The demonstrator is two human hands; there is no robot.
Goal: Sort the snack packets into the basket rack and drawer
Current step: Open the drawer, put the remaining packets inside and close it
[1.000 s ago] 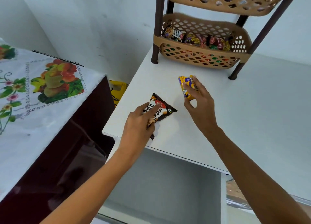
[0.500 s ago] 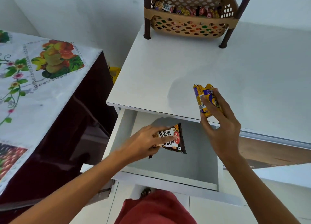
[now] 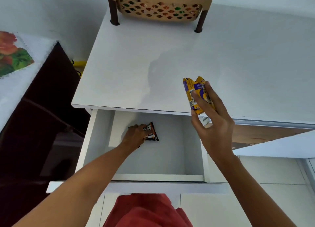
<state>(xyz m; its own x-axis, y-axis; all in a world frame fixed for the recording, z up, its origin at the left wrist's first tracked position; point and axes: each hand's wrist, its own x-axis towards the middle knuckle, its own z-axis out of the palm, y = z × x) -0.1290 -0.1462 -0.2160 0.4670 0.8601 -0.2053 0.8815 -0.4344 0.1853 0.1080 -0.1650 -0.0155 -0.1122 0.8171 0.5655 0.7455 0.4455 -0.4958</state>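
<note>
1. While reaching into the open drawer (image 3: 193, 151), left hand (image 3: 135, 136) fingers grip the dark snack packet (image 3: 151, 132) at its floor.
2. Right hand (image 3: 211, 124) fingers pinch the yellow packet (image 3: 194, 93) above the white tabletop (image 3: 153, 64).

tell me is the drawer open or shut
Open. The drawer is pulled out below the tabletop, and the left hand reaches inside it with the dark snack packet.

A plain white wall (image 3: 51, 10) stands behind a smooth white desk (image 3: 238, 64). To the left is a dark maroon glossy cabinet (image 3: 42, 124), topped with a white cloth printed with fruit (image 3: 15, 59). Soft daylight, faint shadows.
</note>
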